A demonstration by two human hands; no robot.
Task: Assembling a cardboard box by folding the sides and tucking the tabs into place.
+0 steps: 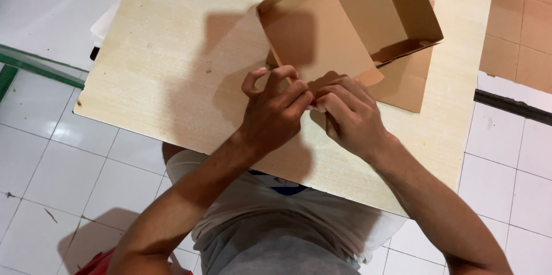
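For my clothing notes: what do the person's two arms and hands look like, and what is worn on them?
Both arms are bare as far up as the view shows, with no sleeves on the forearms. The left hand and the right hand have no gloves, and no ring, watch or bracelet shows on the fingers or wrists.

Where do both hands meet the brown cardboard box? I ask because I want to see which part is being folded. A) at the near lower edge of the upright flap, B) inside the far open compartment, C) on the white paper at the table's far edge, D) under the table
A: the left hand and the right hand pinch together at the near lower edge of the cardboard box's upright flap, above the wooden table.
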